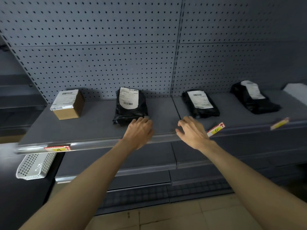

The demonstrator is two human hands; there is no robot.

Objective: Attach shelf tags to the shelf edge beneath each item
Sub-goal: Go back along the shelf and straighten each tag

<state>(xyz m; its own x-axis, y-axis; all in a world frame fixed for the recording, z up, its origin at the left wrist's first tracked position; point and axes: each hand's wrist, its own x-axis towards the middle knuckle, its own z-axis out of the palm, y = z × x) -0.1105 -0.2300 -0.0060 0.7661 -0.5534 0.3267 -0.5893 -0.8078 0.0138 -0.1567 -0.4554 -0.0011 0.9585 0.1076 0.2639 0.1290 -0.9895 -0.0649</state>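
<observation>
Hard to read at centre frame: left hand (139,132) laid palm-down over the shelf edge (93,144), fingers curled at the lower corner of the middle-left black parcel (130,106), a sliver of red just showing at the wrist side, whatever lies beneath it hidden. Cannot tell whether that hand pinches anything. Right hand (193,132) just right of centre, fingers spread wide and loose, holding nothing, hovering over the shelf top near the front rail.

Tag marked A (57,148) seated in the rail at lower left, below the cardboard box (69,104). Tag marked C (216,129) right of centre, tilted with its right end raised, touching the rail below the second black parcel (200,103). Third tag (280,124) at far right, blurred, lettering unreadable, likewise tilted, beneath the third black parcel (254,97). White shape (296,91) at the right border, cut off, unidentifiable.

Bare grey shelf top between box and first parcel, and again between the two hands. Open rail between tag A and the left wrist. White perforated basket (34,166) hanging low at lower left, below the rail, well apart from both hands. Lower shelves and tiled floor under the forearms.
</observation>
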